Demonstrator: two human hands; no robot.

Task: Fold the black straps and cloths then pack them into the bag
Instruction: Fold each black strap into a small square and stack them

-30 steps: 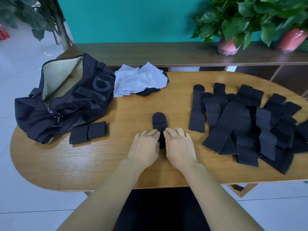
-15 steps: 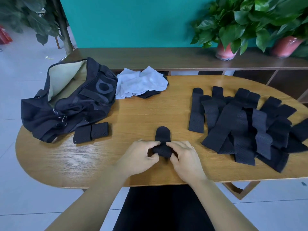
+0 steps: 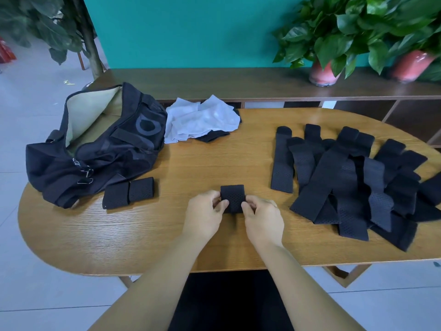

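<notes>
A folded black perforated strap [image 3: 233,197] lies on the wooden table [image 3: 191,240] near its front edge. My left hand [image 3: 205,215] pinches its left side and my right hand [image 3: 262,219] pinches its right side. Two folded straps [image 3: 130,195] lie side by side just in front of the open black bag [image 3: 100,149] at the table's left. A pile of several unfolded black straps [image 3: 353,177] covers the right part of the table. White and black cloths [image 3: 202,121] are heaped at the back, beside the bag.
Behind the table runs a dark wooden shelf [image 3: 238,82] against a teal wall, carrying two potted plants [image 3: 324,72] in pink pots. Another leafy plant [image 3: 71,32] stands at the back left on the grey tiled floor.
The strap's far end has been folded over toward me, so it is now a short rectangle. Both hands shifted from pressing its near end to pinching its sides.
</notes>
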